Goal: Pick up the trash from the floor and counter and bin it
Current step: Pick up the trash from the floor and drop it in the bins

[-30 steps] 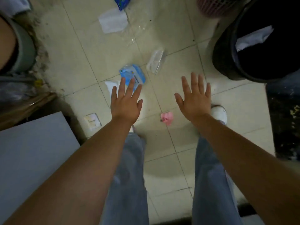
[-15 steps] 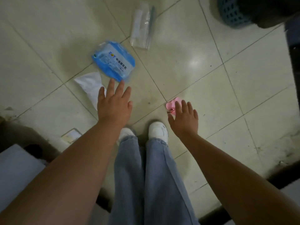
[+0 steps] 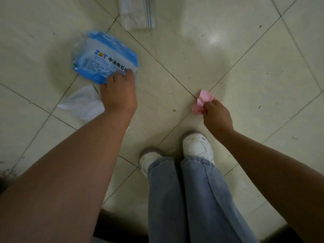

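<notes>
Trash on floor: left hand [image 3: 119,95] fingers curled onto blue packet [image 3: 103,57] edge; right hand [image 3: 216,114] pinched crumpled pink paper [image 3: 203,101].

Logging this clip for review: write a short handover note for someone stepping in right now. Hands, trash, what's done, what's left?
Left hand: fingers closed on the near edge of the blue-and-white packet, which lies on the floor.
Right hand: pinch grip on the crumpled pink paper, at floor level.
Still on the floor: white wrapper under the left wrist, clear plastic bag at the top edge.
Done: nothing visibly binned; the bin is out of view.
Left: lift both pieces, collect the rest, bin everything.
</notes>
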Action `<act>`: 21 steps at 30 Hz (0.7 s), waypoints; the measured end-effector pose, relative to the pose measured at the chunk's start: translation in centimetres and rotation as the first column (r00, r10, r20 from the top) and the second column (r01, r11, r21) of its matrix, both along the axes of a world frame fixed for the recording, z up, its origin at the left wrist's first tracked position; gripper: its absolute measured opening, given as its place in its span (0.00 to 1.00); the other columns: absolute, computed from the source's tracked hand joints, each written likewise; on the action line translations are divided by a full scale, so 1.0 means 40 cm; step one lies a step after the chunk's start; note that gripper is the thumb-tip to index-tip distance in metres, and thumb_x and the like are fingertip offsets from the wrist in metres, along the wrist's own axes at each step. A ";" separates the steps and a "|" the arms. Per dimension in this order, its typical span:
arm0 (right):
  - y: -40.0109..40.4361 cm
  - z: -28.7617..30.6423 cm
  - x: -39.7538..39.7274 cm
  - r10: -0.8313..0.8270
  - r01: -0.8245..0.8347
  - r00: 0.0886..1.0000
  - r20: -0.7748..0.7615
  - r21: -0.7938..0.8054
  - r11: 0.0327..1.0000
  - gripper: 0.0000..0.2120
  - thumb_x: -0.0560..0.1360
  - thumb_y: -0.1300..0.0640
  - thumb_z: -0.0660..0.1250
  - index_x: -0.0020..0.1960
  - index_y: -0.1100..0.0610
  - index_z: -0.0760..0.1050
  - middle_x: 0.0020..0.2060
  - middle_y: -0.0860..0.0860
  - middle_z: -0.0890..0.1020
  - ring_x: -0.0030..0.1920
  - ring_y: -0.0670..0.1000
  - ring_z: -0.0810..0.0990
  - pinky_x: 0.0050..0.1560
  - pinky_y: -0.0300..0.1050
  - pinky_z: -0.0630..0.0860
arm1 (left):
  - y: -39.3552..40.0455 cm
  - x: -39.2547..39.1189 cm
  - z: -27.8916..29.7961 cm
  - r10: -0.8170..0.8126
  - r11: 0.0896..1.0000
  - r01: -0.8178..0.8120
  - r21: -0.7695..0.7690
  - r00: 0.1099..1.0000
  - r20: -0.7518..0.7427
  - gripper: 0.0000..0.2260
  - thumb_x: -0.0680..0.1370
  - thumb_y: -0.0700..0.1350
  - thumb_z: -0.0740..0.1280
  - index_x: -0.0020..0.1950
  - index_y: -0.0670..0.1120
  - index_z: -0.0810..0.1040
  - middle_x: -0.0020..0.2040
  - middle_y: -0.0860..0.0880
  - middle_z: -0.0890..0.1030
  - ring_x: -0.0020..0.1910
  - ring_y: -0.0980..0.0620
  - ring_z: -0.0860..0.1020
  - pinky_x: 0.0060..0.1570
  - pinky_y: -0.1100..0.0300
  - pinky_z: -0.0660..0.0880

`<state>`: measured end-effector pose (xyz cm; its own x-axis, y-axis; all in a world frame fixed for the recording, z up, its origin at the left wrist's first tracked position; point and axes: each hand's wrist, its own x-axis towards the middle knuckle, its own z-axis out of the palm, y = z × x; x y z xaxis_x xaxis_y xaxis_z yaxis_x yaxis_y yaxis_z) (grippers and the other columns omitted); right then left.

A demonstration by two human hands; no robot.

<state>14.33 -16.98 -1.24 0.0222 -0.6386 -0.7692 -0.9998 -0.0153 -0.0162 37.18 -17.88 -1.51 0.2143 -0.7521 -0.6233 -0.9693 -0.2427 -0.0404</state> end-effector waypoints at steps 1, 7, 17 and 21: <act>-0.011 -0.001 0.025 -0.031 0.032 0.999 0.042 -0.018 0.999 0.13 0.79 0.65 0.56 0.59 0.66 0.75 0.57 0.62 0.78 0.55 0.61 0.78 0.56 0.51 0.75 | -0.013 0.006 -0.002 -0.003 1.000 0.003 -0.021 1.000 0.015 0.15 0.71 0.38 0.73 0.56 0.36 0.77 0.52 0.32 0.81 0.52 0.36 0.80 0.46 0.48 0.79; -0.104 0.000 0.161 -0.062 0.089 0.974 0.217 -0.113 0.990 0.13 0.79 0.66 0.55 0.56 0.68 0.75 0.55 0.63 0.79 0.53 0.60 0.78 0.54 0.50 0.76 | -0.048 0.010 -0.023 -0.004 0.999 0.002 0.047 0.999 0.043 0.12 0.79 0.34 0.59 0.60 0.34 0.75 0.60 0.36 0.77 0.63 0.38 0.72 0.59 0.47 0.71; -0.219 0.322 0.163 -0.028 0.072 0.971 0.236 -0.180 0.981 0.14 0.78 0.64 0.55 0.56 0.69 0.76 0.52 0.65 0.78 0.50 0.63 0.77 0.44 0.47 0.71 | -0.140 0.024 0.343 -0.016 1.000 0.017 0.005 0.997 -0.079 0.11 0.80 0.38 0.59 0.57 0.38 0.78 0.58 0.39 0.79 0.59 0.39 0.75 0.54 0.49 0.73; -0.353 0.583 0.128 -0.044 0.101 0.973 0.227 -0.242 0.965 0.15 0.78 0.63 0.55 0.56 0.66 0.77 0.53 0.64 0.78 0.51 0.62 0.77 0.45 0.46 0.70 | -0.274 -0.014 0.615 -0.137 0.978 0.117 -0.175 0.984 -0.111 0.07 0.74 0.37 0.68 0.51 0.39 0.81 0.51 0.39 0.82 0.51 0.40 0.79 0.46 0.53 0.76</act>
<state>19.46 -31.11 22.06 0.1177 -0.8161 -0.5658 -0.9708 0.0254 -0.2386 36.61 -28.84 23.10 0.0404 -0.8640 -0.5018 -0.9876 -0.1106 0.1110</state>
